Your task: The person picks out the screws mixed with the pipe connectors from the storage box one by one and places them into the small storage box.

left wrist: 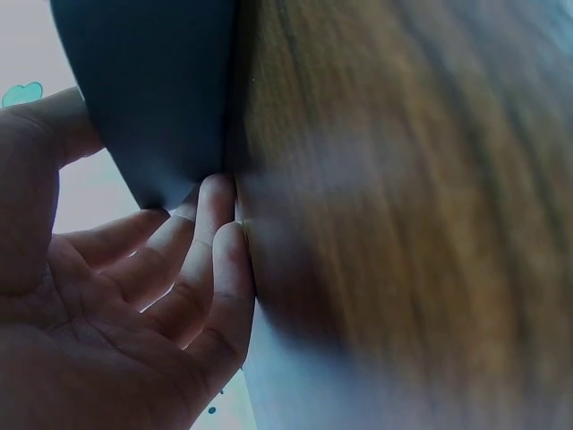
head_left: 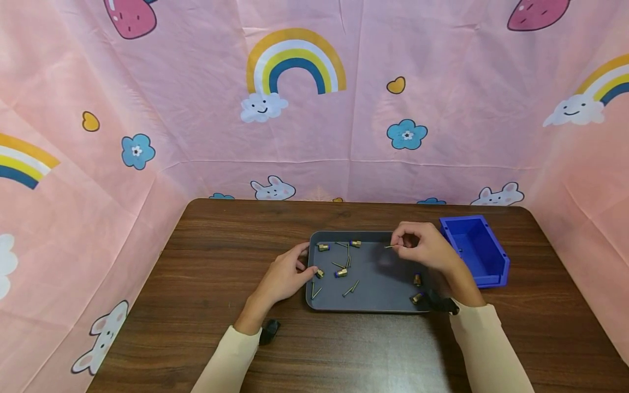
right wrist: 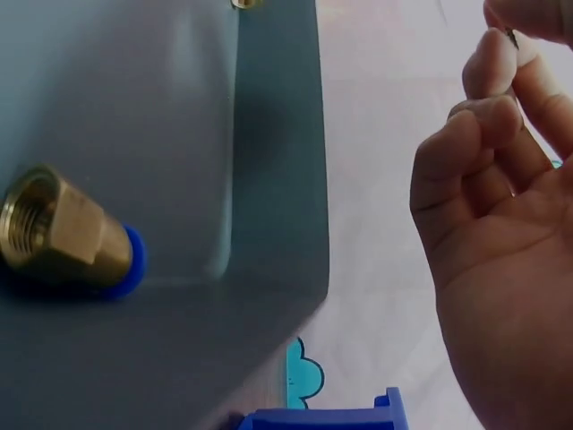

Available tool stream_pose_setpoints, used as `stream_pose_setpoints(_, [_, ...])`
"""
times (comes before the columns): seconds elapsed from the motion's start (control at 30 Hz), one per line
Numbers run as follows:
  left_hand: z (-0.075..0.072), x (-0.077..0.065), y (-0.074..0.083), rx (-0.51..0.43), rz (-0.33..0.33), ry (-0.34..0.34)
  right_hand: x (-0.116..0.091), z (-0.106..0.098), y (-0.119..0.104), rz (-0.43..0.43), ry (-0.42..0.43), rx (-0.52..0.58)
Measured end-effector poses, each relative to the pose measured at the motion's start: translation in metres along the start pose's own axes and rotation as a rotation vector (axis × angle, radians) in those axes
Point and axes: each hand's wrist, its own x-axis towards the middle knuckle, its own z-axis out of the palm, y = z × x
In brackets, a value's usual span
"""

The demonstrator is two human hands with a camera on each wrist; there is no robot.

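My right hand (head_left: 423,246) pinches a thin brass-coloured screw (head_left: 390,246) between thumb and fingertips, over the right part of a grey tray (head_left: 378,289). Only a sliver of that screw (right wrist: 511,38) shows in the right wrist view. At the tray's left end my left hand (head_left: 287,275) grips the rim, thumb over the top and fingers against the outer side (left wrist: 143,260). Several screws (head_left: 349,256) and brass fittings with blue collars (head_left: 341,273) lie in the tray. One fitting (right wrist: 67,233) looms large in the right wrist view.
A blue bin (head_left: 484,248) stands right of the tray, behind my right wrist, with a small dark piece inside. The brown wooden table (head_left: 236,229) reaches back to a pink printed cloth (head_left: 206,98) that surrounds it on three sides.
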Motion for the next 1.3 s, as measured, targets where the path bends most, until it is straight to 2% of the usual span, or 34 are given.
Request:
stream_pose_setpoints(0.27, [0.000, 0.001, -0.001, -0.009, 0.005, 0.004, -0.010, -0.004, 0.002, -0.045, 0.072, 0.023])
stream_pose_setpoints(0.57, [-0.006, 0.003, -0.001, -0.058, 0.011, 0.036, -0.020, -0.016, 0.001, -0.038, 0.118, 0.033])
stream_pose_setpoints(0.8, [-0.010, 0.006, -0.001, -0.059, 0.044, 0.058, -0.030, -0.032, -0.002, 0.032, 0.186, 0.003])
stream_pose_setpoints(1.0, [-0.011, 0.007, 0.001, -0.058, 0.050, 0.067, -0.041, -0.046, 0.000, 0.050, 0.292, -0.011])
stream_pose_setpoints(1.3, [-0.010, 0.009, 0.005, -0.052, 0.019, 0.084, -0.065, -0.064, 0.003, 0.168, 0.443, -0.078])
